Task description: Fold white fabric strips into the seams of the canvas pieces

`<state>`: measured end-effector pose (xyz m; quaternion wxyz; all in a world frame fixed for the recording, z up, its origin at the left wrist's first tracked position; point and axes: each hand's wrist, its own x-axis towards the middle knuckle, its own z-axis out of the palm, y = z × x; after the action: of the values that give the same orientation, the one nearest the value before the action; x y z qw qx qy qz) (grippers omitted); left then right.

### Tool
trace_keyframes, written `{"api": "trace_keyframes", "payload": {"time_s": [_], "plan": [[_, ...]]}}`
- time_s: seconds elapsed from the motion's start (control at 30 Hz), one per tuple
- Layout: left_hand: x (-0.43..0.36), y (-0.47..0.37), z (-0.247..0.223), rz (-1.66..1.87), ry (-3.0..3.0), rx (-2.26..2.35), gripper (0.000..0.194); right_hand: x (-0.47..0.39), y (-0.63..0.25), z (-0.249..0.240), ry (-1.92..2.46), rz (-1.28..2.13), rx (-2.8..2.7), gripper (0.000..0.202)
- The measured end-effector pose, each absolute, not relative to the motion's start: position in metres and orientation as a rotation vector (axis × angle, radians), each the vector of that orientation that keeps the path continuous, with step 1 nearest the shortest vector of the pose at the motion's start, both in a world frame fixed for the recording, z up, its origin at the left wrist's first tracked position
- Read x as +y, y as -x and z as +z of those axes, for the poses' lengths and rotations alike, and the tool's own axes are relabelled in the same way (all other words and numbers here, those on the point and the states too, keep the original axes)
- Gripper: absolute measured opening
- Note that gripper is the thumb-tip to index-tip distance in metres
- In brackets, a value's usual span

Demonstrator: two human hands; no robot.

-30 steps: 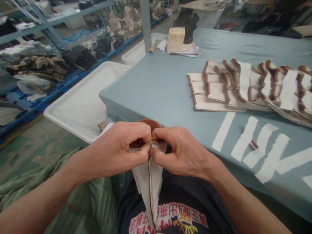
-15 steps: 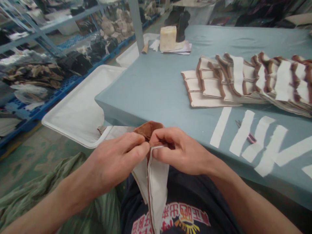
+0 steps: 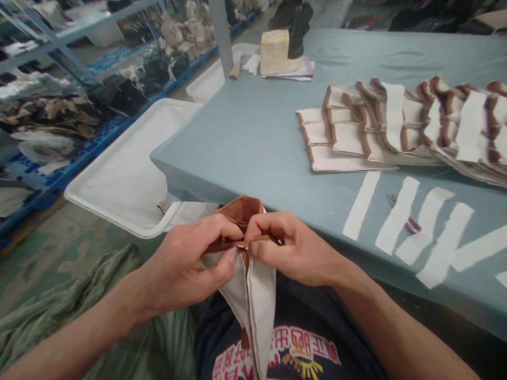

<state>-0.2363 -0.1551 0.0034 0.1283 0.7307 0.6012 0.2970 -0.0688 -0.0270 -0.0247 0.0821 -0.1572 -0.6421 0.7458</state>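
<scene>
A cream fabric piece with brown edging (image 3: 261, 295) hangs from both my hands in front of my dark shirt. My left hand (image 3: 194, 258) pinches its top edge on the left, thumb at the seam. Right beside it, my right hand (image 3: 297, 248) is closed on the same edge, thumb in front and fingers curled behind. Between the hands the brown seam meets the top edge, and a brown folded part (image 3: 243, 208) stands up behind the fingers. What lies under the curled fingertips is hidden.
Overlapping cream and brown sewn pieces (image 3: 352, 140) lie on the blue-covered table (image 3: 237, 142). White strips (image 3: 362, 206) and small snips with a pink handle (image 3: 413, 225) are nearer. A white tray (image 3: 114, 174) sits left of the table; blue pallets (image 3: 106, 119) hold goods beyond.
My left thumb has moved down and away from the right one, uncovering the seam at the top edge. The fabric has spread wider on the left. The view has shifted slightly.
</scene>
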Motion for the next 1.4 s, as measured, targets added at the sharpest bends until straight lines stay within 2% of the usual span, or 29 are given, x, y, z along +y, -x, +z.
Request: {"api": "trace_keyframes", "payload": {"time_s": [0.1,0.2,0.27,0.4,0.5,0.73,0.87,1.03,1.17,1.4], "plan": [[-0.153,0.240,0.013,0.733,-2.009,1.730,0.013,-0.027,0.067,-0.019,0.435,1.912,-2.111,0.008],[-0.149,0.246,0.017,0.574,-2.001,1.644,0.025,-0.028,0.067,-0.021,0.381,1.713,-2.204,0.011],[-0.147,0.248,0.013,0.482,-2.125,1.618,0.034,-0.028,0.067,-0.025,0.368,1.651,-2.233,0.009],[-0.147,0.252,-0.002,0.523,-2.418,1.606,0.038,-0.027,0.069,-0.035,0.363,1.661,-2.236,0.009],[-0.148,0.254,-0.007,0.589,-2.282,1.594,0.034,-0.025,0.068,-0.037,0.317,1.650,-2.257,0.011],[-0.155,0.252,0.012,0.446,-2.170,1.633,0.033,-0.024,0.060,-0.018,0.187,1.358,-2.484,0.014],[-0.159,0.240,0.021,0.442,-2.074,1.726,0.029,-0.026,0.057,-0.008,0.130,1.488,-2.463,0.015],[-0.159,0.231,0.010,0.790,-1.666,1.627,0.026,-0.027,0.060,-0.014,0.164,1.833,-2.300,0.020],[-0.162,0.234,-0.003,0.930,-1.365,1.557,0.033,-0.027,0.065,-0.026,0.133,2.120,-2.098,0.029],[-0.170,0.240,-0.015,1.000,-1.228,1.496,0.038,-0.028,0.072,-0.035,0.123,2.061,-2.089,0.029]]}}
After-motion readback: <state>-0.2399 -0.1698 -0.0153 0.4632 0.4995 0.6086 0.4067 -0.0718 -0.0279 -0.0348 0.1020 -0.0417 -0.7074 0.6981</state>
